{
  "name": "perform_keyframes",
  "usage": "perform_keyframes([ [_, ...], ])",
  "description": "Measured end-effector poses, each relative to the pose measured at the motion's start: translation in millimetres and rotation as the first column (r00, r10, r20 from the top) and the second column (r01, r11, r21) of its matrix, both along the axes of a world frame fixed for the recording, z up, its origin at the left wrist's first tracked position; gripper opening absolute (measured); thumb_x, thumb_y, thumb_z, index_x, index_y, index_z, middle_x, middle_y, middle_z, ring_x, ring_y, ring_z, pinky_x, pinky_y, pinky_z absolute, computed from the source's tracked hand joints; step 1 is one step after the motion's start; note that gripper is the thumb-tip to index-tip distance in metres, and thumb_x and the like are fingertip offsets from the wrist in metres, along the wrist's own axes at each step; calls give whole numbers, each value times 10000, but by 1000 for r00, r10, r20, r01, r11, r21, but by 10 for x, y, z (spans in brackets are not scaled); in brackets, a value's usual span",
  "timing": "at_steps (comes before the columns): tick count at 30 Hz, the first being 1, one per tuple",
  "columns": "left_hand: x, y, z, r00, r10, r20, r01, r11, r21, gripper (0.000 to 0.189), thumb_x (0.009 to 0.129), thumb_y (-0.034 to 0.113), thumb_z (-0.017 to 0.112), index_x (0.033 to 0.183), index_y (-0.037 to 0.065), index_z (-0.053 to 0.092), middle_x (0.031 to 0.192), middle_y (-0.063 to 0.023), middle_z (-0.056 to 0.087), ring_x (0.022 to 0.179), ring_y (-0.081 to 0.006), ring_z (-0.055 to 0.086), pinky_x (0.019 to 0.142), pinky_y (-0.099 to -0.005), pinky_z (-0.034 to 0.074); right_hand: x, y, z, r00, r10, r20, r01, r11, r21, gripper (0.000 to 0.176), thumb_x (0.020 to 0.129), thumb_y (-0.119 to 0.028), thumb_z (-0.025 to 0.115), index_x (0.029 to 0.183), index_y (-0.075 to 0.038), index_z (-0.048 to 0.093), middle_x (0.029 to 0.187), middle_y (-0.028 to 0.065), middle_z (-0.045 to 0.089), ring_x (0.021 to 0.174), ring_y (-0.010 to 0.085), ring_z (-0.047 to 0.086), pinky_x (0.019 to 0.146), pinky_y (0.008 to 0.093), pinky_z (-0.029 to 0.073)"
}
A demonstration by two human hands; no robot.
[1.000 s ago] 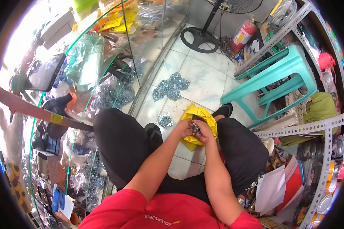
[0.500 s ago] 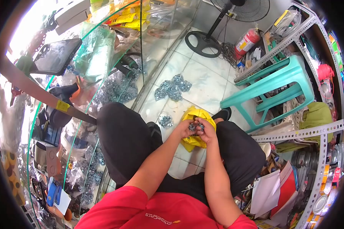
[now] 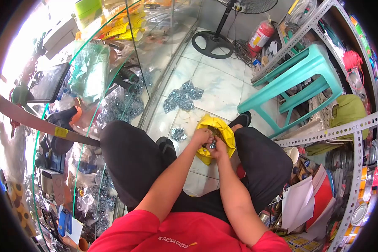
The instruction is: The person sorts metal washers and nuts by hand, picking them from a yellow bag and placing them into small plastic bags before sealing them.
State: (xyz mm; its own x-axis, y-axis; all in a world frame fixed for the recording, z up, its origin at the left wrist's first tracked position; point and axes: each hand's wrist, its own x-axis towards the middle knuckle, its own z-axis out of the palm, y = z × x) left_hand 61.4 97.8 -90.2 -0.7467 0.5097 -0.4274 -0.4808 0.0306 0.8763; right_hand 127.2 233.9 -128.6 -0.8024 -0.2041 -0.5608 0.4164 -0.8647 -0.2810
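Low between my knees, a yellow plastic bag (image 3: 226, 129) stands with its mouth open. My right hand (image 3: 221, 151) is cupped at the bag's mouth, fingers curled around small shiny metal nuts (image 3: 213, 145). Beside it, my left hand (image 3: 201, 137) is closed over the bag's opening; its fingertips are hidden and I cannot make out what they hold. On the tiles left of the bag sits a small pile of metal nuts (image 3: 178, 134). Farther off lies a larger spread of similar nuts (image 3: 184, 96).
A turquoise plastic stool (image 3: 296, 84) lies on its side at the right, by a perforated metal shelf (image 3: 344, 126). Glass display shelving (image 3: 155, 94) runs along the left. A black fan base (image 3: 212, 44) and a red fire extinguisher (image 3: 261, 37) stand at the back.
My hands, both cupped together with nuts above the bag before, have shifted: the left is now closed and turned down at the bag's mouth. The bag's opening shows wider. The view has tilted slightly.
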Motion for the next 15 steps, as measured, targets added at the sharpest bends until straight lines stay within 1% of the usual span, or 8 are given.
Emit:
perform_keyframes([
  [1,60,31,319,963,146,225,-157,987,29,147,862,86,627,973,3,674,887,-85,685,815,-183,655,741,-295,543,3,-67,84,997,-64,38,62,997,47,212,981,-269,456,1007,-113,597,887,40,648,761,165,618,665,325,512],
  [3,80,118,345,994,96,43,-97,994,42,122,877,54,605,969,-14,647,910,-100,683,797,-166,649,723,-276,536,-1,-240,294,975,-194,108,177,973,148,230,1001,-235,400,1075,-120,585,1012,67,668,919,211,644,785,415,536],
  [4,88,149,357,996,70,-48,-68,997,45,110,885,39,594,966,-23,633,921,-108,682,788,-158,646,715,-267,533,-33,-250,317,976,-214,38,212,975,61,239,999,-239,398,1082,-123,589,1031,69,666,948,222,639,821,429,527],
  [6,123,197,422,995,92,-43,-89,993,73,138,892,47,589,1009,-22,619,932,-106,674,825,-177,648,745,-273,526,-87,-253,279,959,-269,-94,257,959,-117,259,996,-249,394,1098,-129,599,1068,74,662,1005,243,630,891,457,510],
  [7,135,203,477,994,103,-41,-99,991,86,154,896,51,587,1030,-22,612,937,-105,670,843,-186,649,760,-276,522,-104,-234,225,958,-272,-90,262,959,-106,259,994,-251,395,1095,-133,602,1067,65,662,998,232,633,886,446,513],
  [9,139,200,536,984,157,79,-171,958,228,205,909,56,566,1098,-23,578,987,-124,656,894,-212,646,792,-299,532,-132,-184,170,956,-280,-85,273,958,-83,261,991,-256,396,1088,-141,610,1065,48,663,984,210,638,876,423,519],
  [12,98,156,532,925,156,347,-299,862,410,274,931,74,527,1182,-33,522,1065,-153,630,976,-248,634,840,-339,542,-126,-108,174,960,-257,-110,185,880,-437,268,991,-285,391,1099,-160,603,1052,15,664,971,178,641,855,396,528],
  [15,45,13,725,840,46,541,-344,816,465,301,946,99,501,1216,-35,491,1132,-178,604,1007,-286,621,842,-366,550,-20,-253,533,975,-212,-70,209,977,-40,252,981,-301,415,1111,-182,595,1033,-9,665,948,148,645,829,361,538],
])
